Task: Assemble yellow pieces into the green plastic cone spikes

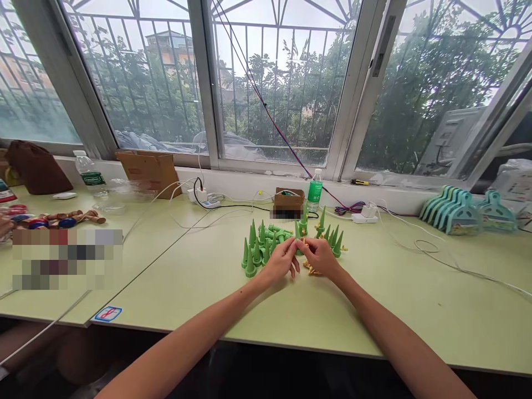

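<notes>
My left hand (284,259) and my right hand (320,257) meet at their fingertips over the table, both closed in a pinch. A green pointed cone (297,229) rises at the left fingertips, its lower part largely covered by the fingers. A small yellow piece (305,242) shows between my right fingers. Left of my hands stand several green cones (250,266), with green stem-like pieces (279,233) lying behind them. Beyond my right hand, more green cones (338,244) stand with small yellow bits at some of them. Beneath my right hand lies a pile of small yellow pieces (311,269).
Behind the cones are an open cardboard box (288,200) and a green-labelled bottle (315,189). Cables and a power strip (364,218) run along the wall. Teal plastic items (451,211) stand at right. At far left, another person's hand is near wooden toys (68,220).
</notes>
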Motion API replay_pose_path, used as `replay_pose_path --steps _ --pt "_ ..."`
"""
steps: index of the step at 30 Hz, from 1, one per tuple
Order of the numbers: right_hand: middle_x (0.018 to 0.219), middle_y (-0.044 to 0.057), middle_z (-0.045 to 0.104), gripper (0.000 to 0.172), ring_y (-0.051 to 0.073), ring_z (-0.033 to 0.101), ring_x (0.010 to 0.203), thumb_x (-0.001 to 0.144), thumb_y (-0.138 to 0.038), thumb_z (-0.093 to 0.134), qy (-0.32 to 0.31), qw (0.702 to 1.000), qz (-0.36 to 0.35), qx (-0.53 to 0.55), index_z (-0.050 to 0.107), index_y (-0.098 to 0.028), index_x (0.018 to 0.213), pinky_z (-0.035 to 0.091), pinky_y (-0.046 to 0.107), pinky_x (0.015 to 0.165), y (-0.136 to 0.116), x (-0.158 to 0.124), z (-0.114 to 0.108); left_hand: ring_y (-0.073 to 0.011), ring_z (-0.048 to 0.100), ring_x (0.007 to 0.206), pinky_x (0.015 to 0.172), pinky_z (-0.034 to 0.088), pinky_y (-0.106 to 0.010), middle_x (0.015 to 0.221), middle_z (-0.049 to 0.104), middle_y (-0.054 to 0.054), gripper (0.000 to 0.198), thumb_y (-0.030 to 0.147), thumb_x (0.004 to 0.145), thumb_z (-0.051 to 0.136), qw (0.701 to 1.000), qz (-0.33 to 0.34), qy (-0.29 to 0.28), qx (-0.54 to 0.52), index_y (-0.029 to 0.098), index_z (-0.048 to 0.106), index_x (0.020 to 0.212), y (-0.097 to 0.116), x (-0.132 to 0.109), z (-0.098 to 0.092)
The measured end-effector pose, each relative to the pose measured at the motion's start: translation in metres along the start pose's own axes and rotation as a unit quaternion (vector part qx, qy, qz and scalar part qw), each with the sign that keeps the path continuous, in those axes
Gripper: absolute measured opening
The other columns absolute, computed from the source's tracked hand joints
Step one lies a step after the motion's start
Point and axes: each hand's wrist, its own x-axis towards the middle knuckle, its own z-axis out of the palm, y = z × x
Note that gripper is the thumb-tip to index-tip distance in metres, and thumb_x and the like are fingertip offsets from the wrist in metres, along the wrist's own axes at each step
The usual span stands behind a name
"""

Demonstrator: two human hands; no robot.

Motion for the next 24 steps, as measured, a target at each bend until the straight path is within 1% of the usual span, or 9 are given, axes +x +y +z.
replay_pose_path --steps 4,8,12,16,19,21,22,24 --pt "0.05 -0.006 0.027 0.048 0.009 0.025 0.049 0.094 -0.047 0.042 -0.004 1.0 -0.002 -0.011 0.029 -0.02 0.057 0.025 0.025 0.049 -0.0025 -0.0014 0.0025 -0.0086 0.052 0.041 0.036 0.045 -0.019 0.059 0.05 0.004 0.048 0.064 0.087 0.046 1.0 0.001 -0.008 -0.004 0.016 0.052 0.088 0.001 -0.0012 -0.0012" --pt "0.047 -0.007 0.025 0.049 0.01 0.022 0.048 0.093 -0.048 0.041 0.008 0.999 -0.005 -0.031 0.025 -0.021 0.055 0.029 0.025 0.048 -0.0044 -0.0024 0.0051 -0.0074 0.05 0.039 0.036 0.044 -0.019 0.059 0.052 0.004 0.045 0.061 0.088 0.046 1.0 0.0 -0.015 -0.006 0.016 0.052 0.088 0.0013 -0.0022 -0.0019" --pt "0.045 -0.007 0.024 0.049 0.01 0.021 0.046 0.092 -0.047 0.041 0.011 0.999 -0.014 -0.045 0.023 -0.022 0.055 0.033 0.025 0.049 -0.0069 -0.0027 0.0055 -0.0078 0.049 0.038 0.038 0.045 -0.02 0.056 0.051 0.005 0.044 0.061 0.088 0.047 1.0 -0.006 -0.023 -0.019 0.017 0.051 0.087 -0.0001 -0.0024 -0.0028" --pt "0.046 -0.008 0.024 0.049 0.01 0.021 0.046 0.092 -0.048 0.041 0.016 0.998 -0.027 -0.061 0.022 -0.023 0.055 0.04 0.026 0.056 -0.0067 -0.0032 0.0055 -0.0079 0.049 0.039 0.04 0.045 -0.02 0.055 0.051 0.004 0.044 0.061 0.088 0.046 0.999 -0.012 -0.031 -0.017 0.017 0.051 0.086 0.0 -0.0032 -0.0035" --pt "0.045 -0.008 0.025 0.048 0.01 0.022 0.045 0.093 -0.044 0.044 0.024 0.996 -0.049 -0.07 0.024 -0.023 0.054 0.044 0.028 0.067 -0.003 -0.004 0.0068 -0.008 0.05 0.041 0.04 0.046 -0.021 0.058 0.053 0.004 0.044 0.061 0.088 0.047 0.999 -0.015 -0.032 -0.026 0.017 0.052 0.087 0.0014 -0.0038 -0.0033" --pt "0.044 -0.008 0.026 0.048 0.01 0.023 0.044 0.093 -0.041 0.044 0.025 0.995 -0.062 -0.078 0.026 -0.023 0.054 0.045 0.028 0.07 -0.0007 -0.0046 0.0077 -0.0086 0.051 0.043 0.04 0.046 -0.021 0.058 0.052 0.004 0.045 0.062 0.087 0.048 0.999 -0.02 -0.031 -0.031 0.017 0.052 0.087 0.0023 -0.0039 -0.003" --pt "0.043 -0.008 0.027 0.048 0.01 0.025 0.043 0.094 -0.041 0.044 0.024 0.994 -0.066 -0.086 0.027 -0.023 0.053 0.045 0.028 0.07 -0.0001 -0.0048 0.0079 -0.0089 0.052 0.043 0.04 0.046 -0.021 0.058 0.052 0.004 0.045 0.062 0.087 0.049 0.999 -0.022 -0.029 -0.034 0.017 0.053 0.087 0.0028 -0.0039 -0.0028" --pt "0.042 -0.006 0.031 0.048 0.01 0.029 0.041 0.094 -0.041 0.043 0.022 0.991 -0.07 -0.111 0.03 -0.023 0.052 0.043 0.027 0.064 -0.0005 -0.005 0.0078 -0.0094 0.052 0.045 0.039 0.046 -0.021 0.059 0.051 0.003 0.046 0.063 0.086 0.049 0.999 -0.027 -0.025 -0.038 0.017 0.053 0.087 0.0037 -0.0039 -0.0024"
